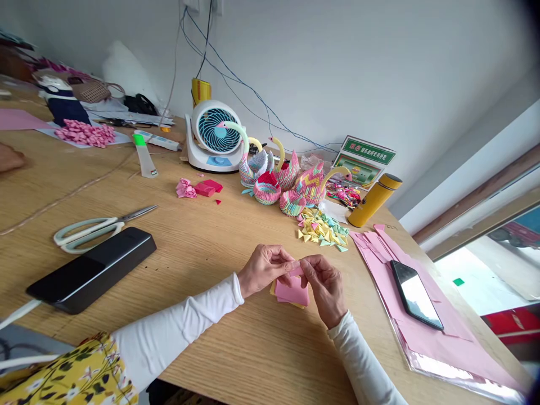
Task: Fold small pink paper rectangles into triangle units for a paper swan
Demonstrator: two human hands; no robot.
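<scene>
My left hand (265, 269) and my right hand (325, 288) meet over the wooden table (202, 247), both pinching a small pink paper slip (296, 270) between the fingertips. Directly under the hands lies a small stack of pink and yellow paper squares (292, 293). Beyond them is a heap of folded yellow, green and pink paper triangles (323, 229). Farther back stand several modular origami swans and baskets (278, 179).
Scissors (95, 229) and a black flat device (93, 271) lie to the left. A small white fan (214, 136) stands at the back. A yellow bottle (374, 200) lies near pink sheets (422, 315) bearing a phone (415, 295). Another person's hand (10, 157) shows at far left.
</scene>
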